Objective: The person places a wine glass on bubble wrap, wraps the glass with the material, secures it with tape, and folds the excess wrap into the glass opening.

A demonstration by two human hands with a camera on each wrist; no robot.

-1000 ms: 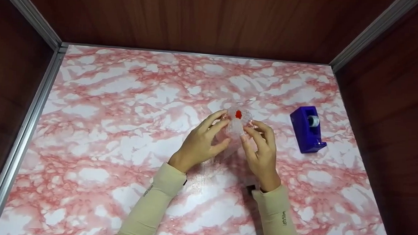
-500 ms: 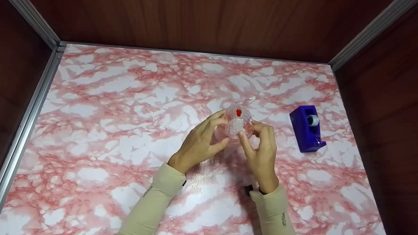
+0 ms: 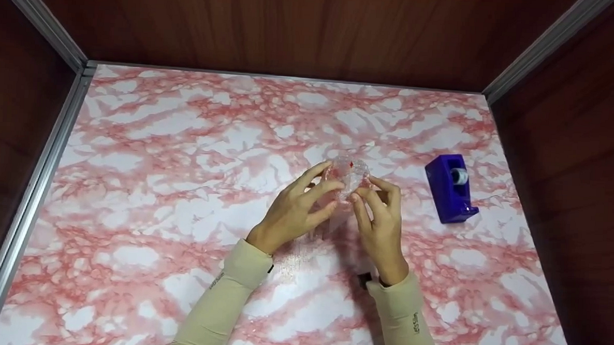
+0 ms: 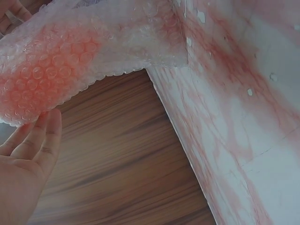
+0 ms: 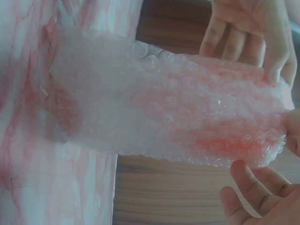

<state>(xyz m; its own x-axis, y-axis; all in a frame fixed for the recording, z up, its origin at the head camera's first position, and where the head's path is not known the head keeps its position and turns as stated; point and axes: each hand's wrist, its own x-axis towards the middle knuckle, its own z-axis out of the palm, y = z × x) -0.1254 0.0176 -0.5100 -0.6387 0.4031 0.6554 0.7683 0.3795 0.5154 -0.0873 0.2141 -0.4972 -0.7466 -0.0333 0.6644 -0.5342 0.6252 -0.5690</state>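
Note:
A bundle of clear bubble wrap stands upright between both hands. Something red shows through its layers, and a small red spot shows at the top in the head view. My left hand holds the bundle's left side, its index finger bent over the top edge. On the other side, my right hand pinches the near rim with thumb and fingers. In the left wrist view, the left hand's fingers lie along the wrap's side. The wrap hides what is inside.
A blue-purple tape dispenser with a roll of tape stands right of the hands on the red-and-white marbled table. Dark wood panels with metal edging enclose the back and sides.
The wrap's top has been folded further inward, so the red patch has shrunk to a small spot. My left index finger has moved right over the top.

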